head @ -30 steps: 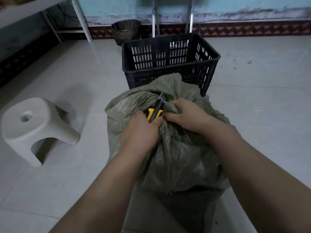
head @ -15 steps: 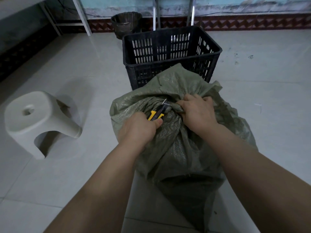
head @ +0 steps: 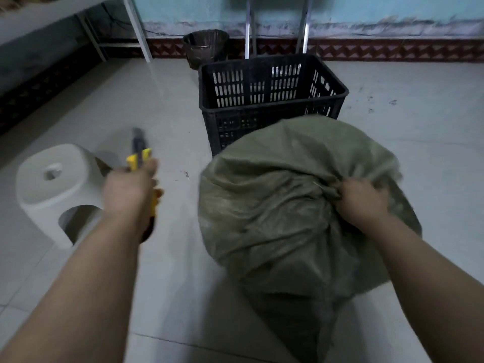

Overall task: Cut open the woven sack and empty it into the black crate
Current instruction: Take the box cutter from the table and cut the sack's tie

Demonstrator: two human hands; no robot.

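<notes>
1. Our left hand (head: 128,189) has left the woven sack (head: 275,218). Half a second ago it was working the yellow-handled cutter (head: 138,155) at the gathered neck. Now it is out at the left of the frame, above the white stool (head: 52,184), fingers clenched round the cutter's handles (the tool is smeared by motion).
2. Our right hand (head: 358,203) stays where it was, grasping the bunched neck at centre right. The cloth still looks gathered under the fingers, so we cannot tell whether the tie is fully cut through.
3. The sack stands on the floor (head: 170,113) at lower centre-right, further right in the picture than before. Its far side is just in front of the black crate (head: 272,107) at upper centre, and none of its contents show in the crate.
4. We judge the cutting step done or paused. The cutter probably needs setting down, which frees both hands to spread the neck and tip the sack into the crate.
</notes>
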